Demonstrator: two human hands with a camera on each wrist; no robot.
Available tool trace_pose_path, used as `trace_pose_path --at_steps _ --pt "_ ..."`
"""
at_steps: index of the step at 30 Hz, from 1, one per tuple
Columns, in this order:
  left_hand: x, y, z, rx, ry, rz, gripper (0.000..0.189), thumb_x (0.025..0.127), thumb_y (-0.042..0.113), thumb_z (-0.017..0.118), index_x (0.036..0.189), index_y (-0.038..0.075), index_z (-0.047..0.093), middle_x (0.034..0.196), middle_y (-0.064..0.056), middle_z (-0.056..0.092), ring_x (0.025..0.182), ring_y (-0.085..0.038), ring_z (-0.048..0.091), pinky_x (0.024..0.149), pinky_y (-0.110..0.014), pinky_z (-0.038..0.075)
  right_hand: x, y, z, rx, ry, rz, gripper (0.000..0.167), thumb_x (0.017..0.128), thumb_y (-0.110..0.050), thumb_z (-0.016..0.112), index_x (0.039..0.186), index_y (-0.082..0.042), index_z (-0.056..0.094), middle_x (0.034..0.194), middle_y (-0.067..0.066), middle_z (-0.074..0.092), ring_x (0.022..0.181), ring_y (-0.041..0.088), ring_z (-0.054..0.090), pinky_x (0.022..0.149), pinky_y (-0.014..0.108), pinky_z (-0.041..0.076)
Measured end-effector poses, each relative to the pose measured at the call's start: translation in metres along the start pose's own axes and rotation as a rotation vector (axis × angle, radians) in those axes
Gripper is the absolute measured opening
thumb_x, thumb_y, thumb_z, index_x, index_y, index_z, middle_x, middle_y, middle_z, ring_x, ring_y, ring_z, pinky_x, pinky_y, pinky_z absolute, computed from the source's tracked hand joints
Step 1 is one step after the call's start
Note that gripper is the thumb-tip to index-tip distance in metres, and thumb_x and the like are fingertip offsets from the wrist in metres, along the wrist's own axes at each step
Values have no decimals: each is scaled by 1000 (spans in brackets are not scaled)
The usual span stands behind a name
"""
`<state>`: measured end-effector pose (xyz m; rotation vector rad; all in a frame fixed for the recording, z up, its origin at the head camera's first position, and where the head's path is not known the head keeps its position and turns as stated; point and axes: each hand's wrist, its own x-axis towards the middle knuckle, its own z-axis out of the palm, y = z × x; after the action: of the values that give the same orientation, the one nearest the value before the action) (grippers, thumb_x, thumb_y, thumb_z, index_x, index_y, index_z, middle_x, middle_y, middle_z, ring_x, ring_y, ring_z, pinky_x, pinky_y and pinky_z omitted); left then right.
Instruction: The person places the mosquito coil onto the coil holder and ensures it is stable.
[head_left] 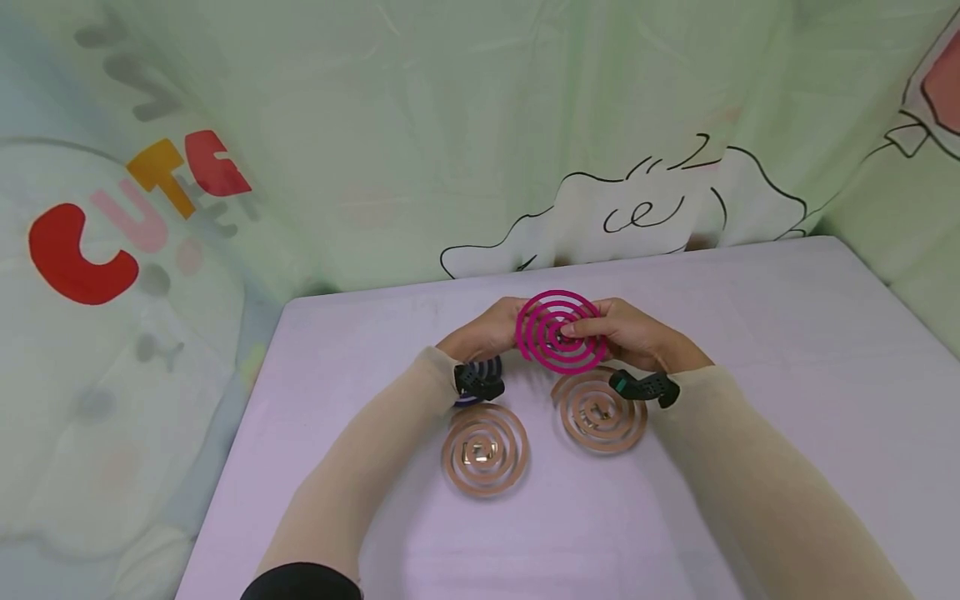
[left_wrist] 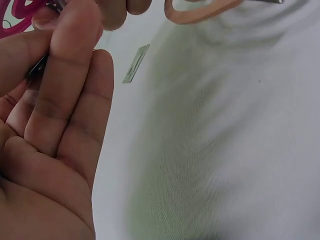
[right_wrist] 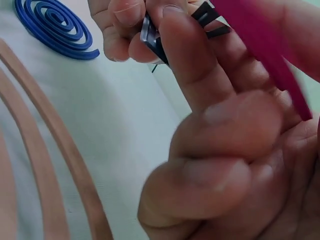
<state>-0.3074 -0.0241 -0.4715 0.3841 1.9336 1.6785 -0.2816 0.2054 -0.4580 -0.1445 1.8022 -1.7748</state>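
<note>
Both hands meet over the far half of the table around a magenta mosquito coil (head_left: 521,333). My right hand (head_left: 637,333) pinches it, thumb laid across its face near the centre. Behind the coil, my left hand (head_left: 489,327) is partly hidden. In the right wrist view a small dark metal coil stand (right_wrist: 155,40) with bent prongs sits between the fingertips of both hands. The left wrist view has a dark edge of it (left_wrist: 37,67) pinched between left thumb and fingers.
Two brown coils (head_left: 522,450) (head_left: 600,451) with metal stands at their centres lie nearer the body. A blue coil (right_wrist: 90,54) rests on the table, mostly under the left wrist in the head view. A flat metal piece (left_wrist: 136,64) lies on the cloth. Printed curtains hang behind.
</note>
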Motion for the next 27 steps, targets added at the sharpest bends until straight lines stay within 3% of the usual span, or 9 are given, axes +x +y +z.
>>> trace_pose_path --at_steps 10,20,27 --pt "-2 0 -1 -68 -1 -25 18 104 6 63 116 -6 66 71 -1 63 59 -12 51 55 -25 47 0 -3 1 -1 -26 -20 10 101 -11 65 98 -11 75 86 2 77 76 12 74 71 27 61" --pt "-2 -2 -3 -141 -22 -18 24 105 -1 56 125 -13 61 86 1 70 67 -8 59 57 -22 49 -2 -6 2 7 -60 -29 11 101 -7 64 107 -3 73 92 4 77 84 14 75 79 30 62" --pt "1 -4 -5 -39 55 1 22 105 5 60 124 -6 64 83 -1 65 65 -10 55 62 -24 48 3 -3 2 42 -24 -40 12 103 -11 64 101 -9 75 91 2 78 85 15 76 79 31 62"
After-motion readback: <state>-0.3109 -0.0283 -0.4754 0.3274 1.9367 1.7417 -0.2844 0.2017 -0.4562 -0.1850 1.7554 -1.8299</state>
